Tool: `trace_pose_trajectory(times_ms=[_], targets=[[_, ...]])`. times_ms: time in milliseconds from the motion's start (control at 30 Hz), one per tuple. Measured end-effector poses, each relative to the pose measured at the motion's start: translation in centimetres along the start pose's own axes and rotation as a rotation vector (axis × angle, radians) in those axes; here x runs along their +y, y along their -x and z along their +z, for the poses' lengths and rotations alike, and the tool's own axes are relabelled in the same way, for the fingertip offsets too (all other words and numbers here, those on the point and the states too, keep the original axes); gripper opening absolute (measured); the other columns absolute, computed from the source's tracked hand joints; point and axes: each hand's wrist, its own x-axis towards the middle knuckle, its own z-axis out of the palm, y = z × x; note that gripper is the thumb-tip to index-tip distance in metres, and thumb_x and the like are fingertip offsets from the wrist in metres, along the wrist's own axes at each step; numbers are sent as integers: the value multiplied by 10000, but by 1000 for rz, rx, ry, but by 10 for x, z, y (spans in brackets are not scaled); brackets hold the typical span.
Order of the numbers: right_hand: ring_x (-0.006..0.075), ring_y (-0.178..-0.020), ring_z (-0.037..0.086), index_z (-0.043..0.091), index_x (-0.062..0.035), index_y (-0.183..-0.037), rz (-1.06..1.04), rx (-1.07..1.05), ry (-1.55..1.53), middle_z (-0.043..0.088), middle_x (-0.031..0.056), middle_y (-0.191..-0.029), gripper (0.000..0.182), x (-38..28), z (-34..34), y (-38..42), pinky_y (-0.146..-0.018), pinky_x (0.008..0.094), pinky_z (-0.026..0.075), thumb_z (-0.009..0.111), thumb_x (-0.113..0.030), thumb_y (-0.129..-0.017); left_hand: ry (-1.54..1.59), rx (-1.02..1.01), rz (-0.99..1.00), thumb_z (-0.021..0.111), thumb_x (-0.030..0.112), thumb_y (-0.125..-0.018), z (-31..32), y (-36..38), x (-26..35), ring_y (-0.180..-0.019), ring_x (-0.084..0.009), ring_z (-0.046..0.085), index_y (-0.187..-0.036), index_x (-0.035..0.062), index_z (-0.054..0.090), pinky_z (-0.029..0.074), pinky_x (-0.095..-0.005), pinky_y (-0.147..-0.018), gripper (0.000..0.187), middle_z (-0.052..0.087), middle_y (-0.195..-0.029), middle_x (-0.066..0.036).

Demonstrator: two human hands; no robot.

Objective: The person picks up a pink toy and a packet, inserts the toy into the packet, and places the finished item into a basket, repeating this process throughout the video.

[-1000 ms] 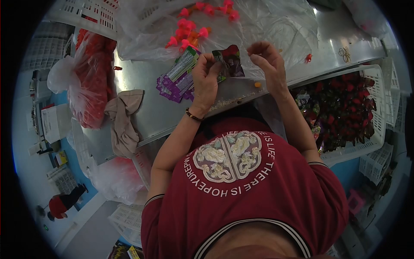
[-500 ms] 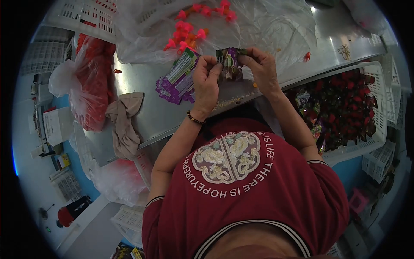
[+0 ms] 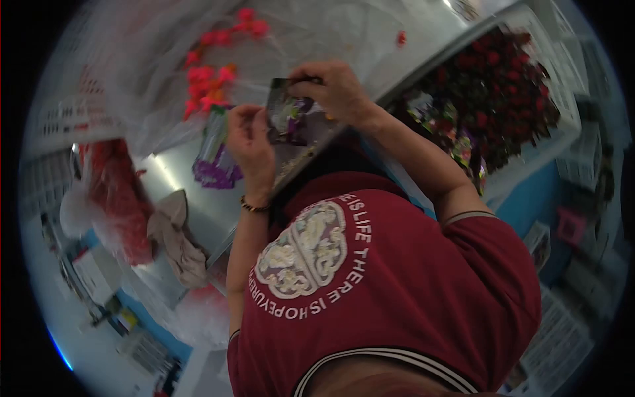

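A small dark and purple packet (image 3: 286, 119) hangs upright over the table edge. My right hand (image 3: 334, 91) pinches its top edge, fingers closed. Beside the packet's left side is my left hand (image 3: 251, 140), its fingers curled and a little apart; it seems to hold nothing. A pile of flat purple and green packets (image 3: 217, 155) lies on the metal table just left of my left hand. Pink and orange pieces (image 3: 210, 86) lie on clear plastic beyond the hands. The image is blurred by motion.
On the right, a white crate (image 3: 567, 99) holds many dark red packed pieces (image 3: 489, 86). A red bag (image 3: 119, 198) and a beige cloth (image 3: 177, 241) lie at the left. Small crumbs line the table edge, and one red piece (image 3: 401, 38) lies farther back.
The view has turned toward the right crate. My left hand has let go of the packet and its fingers have loosened. My right hand still grips the packet's top.
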Motion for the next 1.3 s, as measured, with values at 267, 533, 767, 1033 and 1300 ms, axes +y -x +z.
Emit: trace_pose_trajectory(times_ms=[267,533,767,1033,1300], targets=[[176,-672,656,676,-17,-895,216,497,500,662,129,-729,175,17,-181,117,-655,290,505,638,-160,-802,79,-109,-76,508,53,-954,-15,5,-22,-856,-179,633,-992,0,547,517,-310,-825,76,649,-950,-107],[264,-747,607,593,-76,-837,311,351,1608,608,86,-762,73,86,-254,286,-633,376,482,613,-118,-781,39,-181,-56,514,13,-937,-10,7,-7,-870,-157,615,-986,-13,572,492,-286,-840,81,651,-947,-91],[271,-801,554,567,-100,-813,348,-19,1507,567,66,-777,82,103,-218,342,-751,379,429,611,-112,-746,6,-151,29,518,15,-940,-26,6,-1,-871,-150,614,-994,-15,587,493,-286,-847,92,645,-947,-82],[269,-699,554,587,-67,-714,143,107,1207,573,82,-704,159,62,-225,272,-699,375,409,676,-177,-788,-137,28,67,520,-1,-930,-73,10,-22,-878,-125,586,-999,-1,603,476,-254,-805,107,631,-947,-56],[280,-713,581,605,-25,-758,-412,115,726,603,88,-722,76,35,-91,46,-732,372,450,647,-73,-799,-916,24,198,679,54,-768,-80,11,-39,-950,-305,562,-995,29,597,468,-389,-827,242,590,-1008,-109]])
